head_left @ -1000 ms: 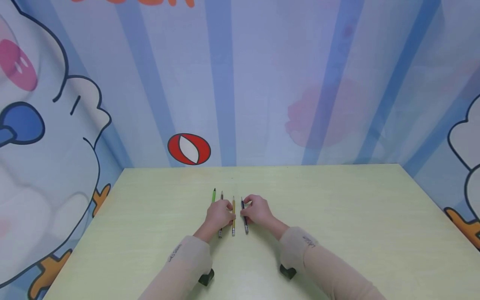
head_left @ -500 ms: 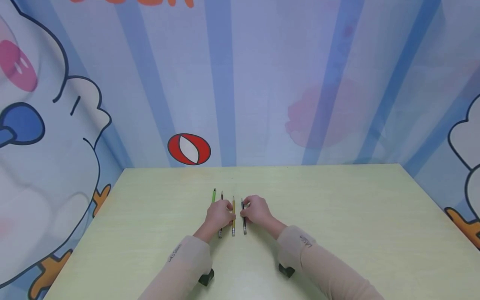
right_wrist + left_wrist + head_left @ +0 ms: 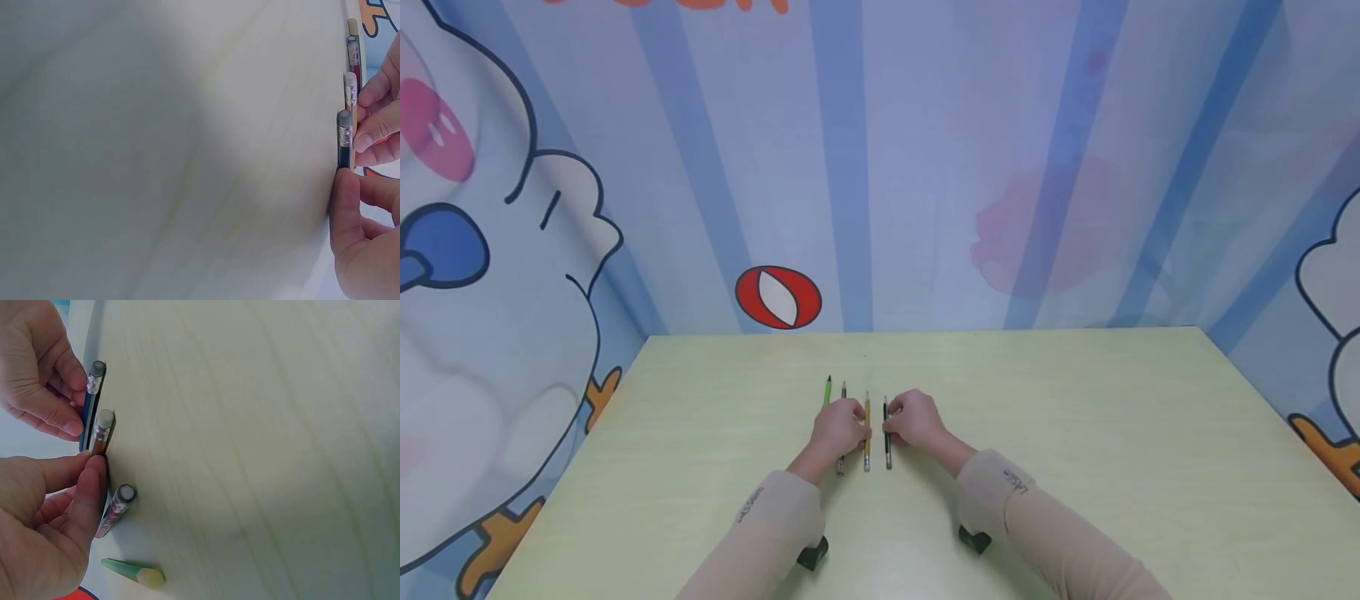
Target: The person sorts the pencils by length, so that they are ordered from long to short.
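Four-sided by neither hand, a yellow pencil (image 3: 867, 454) lies between them, and my left hand (image 3: 838, 429) pinches it between thumb and fingers. Just to its right, a dark pencil (image 3: 888, 456) with an eraser end is pinched by my right hand (image 3: 916, 419). The two pencils lie nearly parallel with a narrow gap. Partly under the left hand is a dark red pencil (image 3: 116, 509), its eraser end showing in the left wrist view. A green pencil (image 3: 827, 390) lies farthest left, its lower part hidden by the left hand in the head view.
All the pencils lie on a pale yellow-green table (image 3: 1075, 417). A printed blue striped backdrop (image 3: 925, 167) stands along its back edge. A black wrist device (image 3: 974, 540) hangs below the right sleeve, and a similar device (image 3: 812, 554) hangs below the left.
The dark pencil in my right hand has turned slightly, its eraser end swinging left so it lies closer to parallel with the yellow one. My left hand has stayed in place.
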Demonstrator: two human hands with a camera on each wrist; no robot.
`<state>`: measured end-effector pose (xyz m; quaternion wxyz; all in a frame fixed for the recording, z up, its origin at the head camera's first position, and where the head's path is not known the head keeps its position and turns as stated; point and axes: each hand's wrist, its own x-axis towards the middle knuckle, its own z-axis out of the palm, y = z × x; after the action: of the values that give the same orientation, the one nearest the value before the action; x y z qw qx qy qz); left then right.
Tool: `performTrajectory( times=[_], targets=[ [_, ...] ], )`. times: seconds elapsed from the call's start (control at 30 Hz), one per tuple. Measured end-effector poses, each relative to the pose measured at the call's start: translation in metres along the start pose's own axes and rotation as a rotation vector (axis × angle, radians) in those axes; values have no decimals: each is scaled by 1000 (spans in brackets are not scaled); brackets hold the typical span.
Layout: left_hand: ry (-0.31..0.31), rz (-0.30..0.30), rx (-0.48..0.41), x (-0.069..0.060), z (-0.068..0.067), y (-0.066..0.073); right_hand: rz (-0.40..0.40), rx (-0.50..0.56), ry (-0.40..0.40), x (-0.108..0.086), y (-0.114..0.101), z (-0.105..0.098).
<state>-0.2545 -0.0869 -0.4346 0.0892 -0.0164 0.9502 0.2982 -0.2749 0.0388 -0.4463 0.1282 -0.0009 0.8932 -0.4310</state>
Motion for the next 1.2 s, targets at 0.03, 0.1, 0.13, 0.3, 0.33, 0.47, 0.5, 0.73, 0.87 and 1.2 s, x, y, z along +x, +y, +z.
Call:
performTrajectory(
  times=[0.03,0.1,0.13,0.3,0.33,0.47,0.5,0.73,0.87,1.2],
  targets=[
    [-2,-2,-2,0,0,0,-2,0,-2,0,0,0],
    [-4,-1,-4,0,0,0,-2,1,-4,0,0,0],
    [-4,0,-5,0,0,0,-3,2,-3,0,0,0],
    [-4,4,-4,1,1,-1,0,17,-1,0,1,0],
    [-5,4,-5,1,1,-1,0,20,1,0,1,0],
    [-10,-1,-11,1,1,-1,-2,32,0,0,2,-1],
    [-11,0,-13,1,1,-1,-1,35,-2,0,2,-1],
    [-16,13,1,3,1,-2,-60,58,-3,-10,5,-12],
    [-13,35,25,1,1,-4,-77,82,-27,-20,10,-23],
    [-64,166,-83,-27,-20,-26,-100,188,-272,-55,44,-76]
  ],
)
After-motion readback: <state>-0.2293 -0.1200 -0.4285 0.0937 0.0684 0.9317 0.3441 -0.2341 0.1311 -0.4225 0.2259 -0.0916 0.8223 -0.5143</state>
